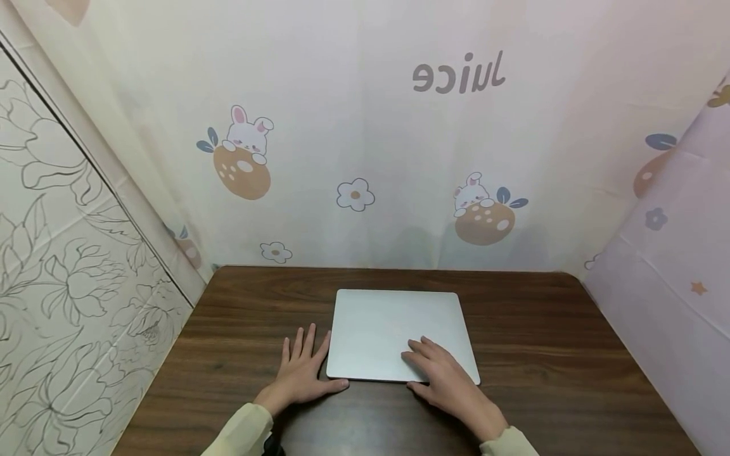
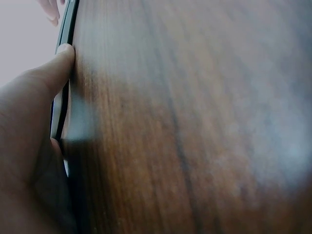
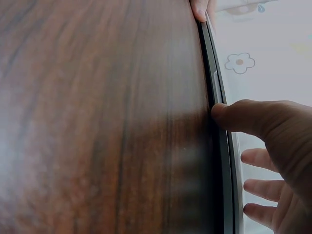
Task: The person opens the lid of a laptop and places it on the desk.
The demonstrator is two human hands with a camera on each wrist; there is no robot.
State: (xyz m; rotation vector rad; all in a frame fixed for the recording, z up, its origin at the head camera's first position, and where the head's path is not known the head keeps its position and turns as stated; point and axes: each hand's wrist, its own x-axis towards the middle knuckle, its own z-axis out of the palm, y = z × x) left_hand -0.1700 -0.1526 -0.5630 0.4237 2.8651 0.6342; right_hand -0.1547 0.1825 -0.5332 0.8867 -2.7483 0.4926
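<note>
On the left we see a flower-patterned cloth (image 1: pixel 68 278), then the left hand (image 1: pixel 304 375), open with fingers spread on the brown table (image 1: pixel 228 329), its thumb touching the front edge of the laptop (image 1: pixel 373 329). The laptop lies closed near the table's middle. Next we see the right hand (image 1: pixel 447 383), loosely open, gripping nothing, fingers over the lid, thumb against the front edge.

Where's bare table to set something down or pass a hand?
Widest: table, right of the laptop to the table's right edge. Also left of the laptop, beyond the left hand, and a thin strip between laptop and curtain. Crowded: laptop's front edge, left hand at its left end, right hand over its right half.
</note>
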